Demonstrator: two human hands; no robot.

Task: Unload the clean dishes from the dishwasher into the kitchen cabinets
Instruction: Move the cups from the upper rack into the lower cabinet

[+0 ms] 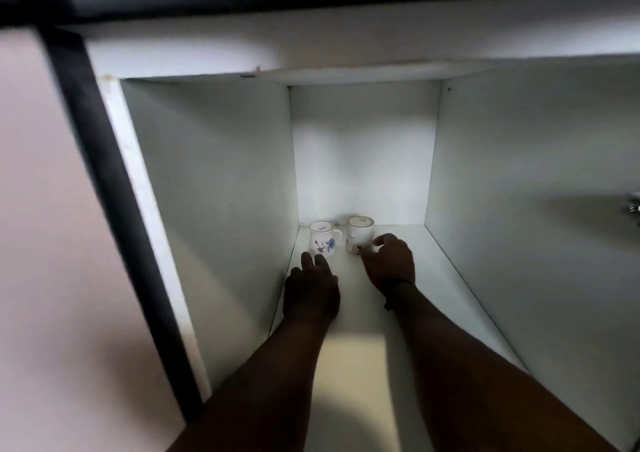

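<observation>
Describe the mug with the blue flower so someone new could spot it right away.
Look into the open white cabinet, down at the far back of its shelf, where two upside-down white mugs stand side by side. It is the left one, the flowered mug, by the left hand; the other mug has no blue flower.

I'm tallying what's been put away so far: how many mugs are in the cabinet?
2. The blue-flower mug stands upside down at the back left of the cabinet shelf; the second mug is right beside it. None seems hidden.
</observation>
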